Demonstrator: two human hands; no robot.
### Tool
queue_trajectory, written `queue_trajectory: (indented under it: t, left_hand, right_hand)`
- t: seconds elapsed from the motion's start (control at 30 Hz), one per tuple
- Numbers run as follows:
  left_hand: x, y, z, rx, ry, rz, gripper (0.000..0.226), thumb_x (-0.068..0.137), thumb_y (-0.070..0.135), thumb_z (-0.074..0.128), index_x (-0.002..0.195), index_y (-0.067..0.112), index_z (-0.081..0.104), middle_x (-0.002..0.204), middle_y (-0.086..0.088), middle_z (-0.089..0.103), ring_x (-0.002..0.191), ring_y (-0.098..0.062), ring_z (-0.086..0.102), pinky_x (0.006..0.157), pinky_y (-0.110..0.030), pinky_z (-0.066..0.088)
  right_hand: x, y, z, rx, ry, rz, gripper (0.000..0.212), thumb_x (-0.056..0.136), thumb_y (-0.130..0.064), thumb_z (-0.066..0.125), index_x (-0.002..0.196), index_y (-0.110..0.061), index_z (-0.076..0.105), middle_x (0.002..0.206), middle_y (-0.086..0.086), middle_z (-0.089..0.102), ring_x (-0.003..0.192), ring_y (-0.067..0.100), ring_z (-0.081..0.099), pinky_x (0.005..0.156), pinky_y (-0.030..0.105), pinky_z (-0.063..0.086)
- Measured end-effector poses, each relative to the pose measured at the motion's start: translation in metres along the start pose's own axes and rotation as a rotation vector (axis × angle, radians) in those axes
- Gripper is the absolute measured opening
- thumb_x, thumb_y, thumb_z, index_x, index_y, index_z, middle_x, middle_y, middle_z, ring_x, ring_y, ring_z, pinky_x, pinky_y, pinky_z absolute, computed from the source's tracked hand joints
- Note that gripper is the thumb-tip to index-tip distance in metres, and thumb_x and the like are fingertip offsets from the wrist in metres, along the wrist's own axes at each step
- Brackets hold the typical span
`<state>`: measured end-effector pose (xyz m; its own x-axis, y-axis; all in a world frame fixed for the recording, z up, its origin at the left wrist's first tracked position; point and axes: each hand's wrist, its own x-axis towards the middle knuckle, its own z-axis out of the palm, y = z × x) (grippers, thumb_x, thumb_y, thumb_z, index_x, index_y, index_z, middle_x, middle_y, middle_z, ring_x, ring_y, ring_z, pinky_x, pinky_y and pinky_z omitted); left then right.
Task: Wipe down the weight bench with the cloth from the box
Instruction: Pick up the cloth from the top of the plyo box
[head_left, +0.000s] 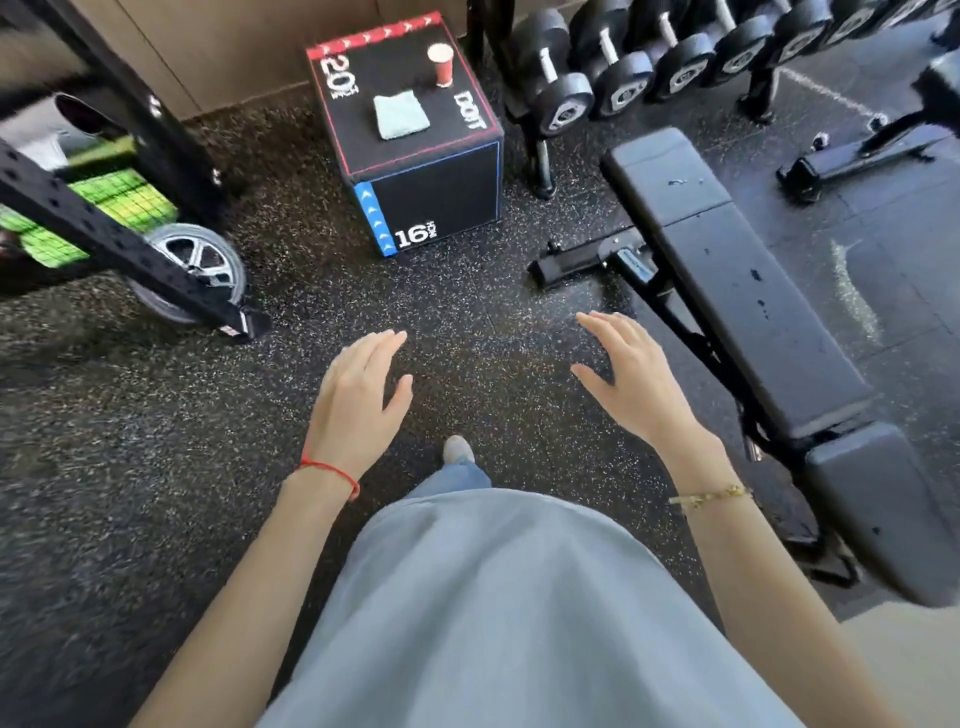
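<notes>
Black box, marked 16 and 20, stood on the speckled floor and serves here as landmark. On its top: a folded pale green cloth, lying flat; just behind the cloth, an upright red paper cup, apart from it. Right of the box: a black padded weight bench, running toward the camera, with small scuffs on its pad. Behind and right of the box: a rack of dumbbells. Left of the box: a black perforated frame and a wheel. In front of the box, over bare floor: left hand and right hand, palms down, fingers straight and close together, thumbs out, holding nothing.
</notes>
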<state>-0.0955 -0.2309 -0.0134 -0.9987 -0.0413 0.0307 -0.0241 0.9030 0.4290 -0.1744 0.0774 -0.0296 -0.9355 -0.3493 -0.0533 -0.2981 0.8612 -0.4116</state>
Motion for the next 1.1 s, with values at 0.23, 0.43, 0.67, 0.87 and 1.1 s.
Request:
queue_trajectory:
  t: [0.23, 0.43, 0.67, 0.87, 1.1]
  left_hand:
    - [0.084, -0.062, -0.041, 0.012, 0.028, -0.069, 0.046, 0.098, 0.023, 0.052, 0.143, 0.014, 0.047, 0.145, -0.004, 0.049, 0.137, -0.018, 0.04, 0.119, -0.036, 0.027]
    - [0.152, -0.098, -0.05, -0.008, 0.039, -0.114, 0.045, 0.098, 0.024, 0.053, 0.142, 0.013, 0.048, 0.143, -0.004, 0.051, 0.136, -0.019, 0.042, 0.117, -0.041, 0.031]
    - [0.263, -0.134, -0.048, -0.02, 0.074, -0.186, 0.044, 0.097, 0.022, 0.054, 0.139, 0.011, 0.051, 0.14, -0.005, 0.054, 0.132, -0.02, 0.046, 0.116, -0.038, 0.034]
    - [0.369, -0.146, -0.06, -0.023, 0.104, -0.204, 0.044, 0.096, 0.019, 0.057, 0.138, 0.01, 0.052, 0.138, -0.006, 0.056, 0.131, -0.022, 0.048, 0.114, -0.042, 0.037]
    - [0.48, -0.168, -0.073, -0.005, 0.105, -0.248, 0.044, 0.097, 0.019, 0.056, 0.14, 0.01, 0.051, 0.141, -0.006, 0.053, 0.133, -0.021, 0.045, 0.116, -0.036, 0.031]
  right_hand:
    - [0.128, -0.057, 0.019, 0.064, -0.005, -0.097, 0.057, 0.091, -0.033, 0.06, 0.142, -0.018, 0.039, 0.144, 0.002, 0.045, 0.137, 0.023, 0.035, 0.114, 0.045, 0.03]
    - [0.219, -0.072, 0.026, 0.069, -0.04, -0.156, 0.057, 0.089, -0.03, 0.062, 0.141, -0.017, 0.041, 0.143, 0.003, 0.047, 0.136, 0.024, 0.036, 0.113, 0.044, 0.031]
    - [0.349, -0.057, 0.025, 0.048, -0.061, -0.191, 0.058, 0.089, -0.031, 0.063, 0.141, -0.018, 0.041, 0.142, 0.003, 0.047, 0.135, 0.025, 0.038, 0.112, 0.045, 0.031]
    - [0.467, -0.044, 0.004, 0.034, -0.059, -0.222, 0.058, 0.089, -0.032, 0.062, 0.141, -0.018, 0.041, 0.143, 0.002, 0.047, 0.135, 0.024, 0.038, 0.112, 0.043, 0.032]
    - [0.605, -0.042, -0.007, 0.027, -0.071, -0.291, 0.057, 0.089, -0.031, 0.062, 0.14, -0.016, 0.042, 0.142, 0.003, 0.048, 0.133, 0.025, 0.04, 0.111, 0.044, 0.034]
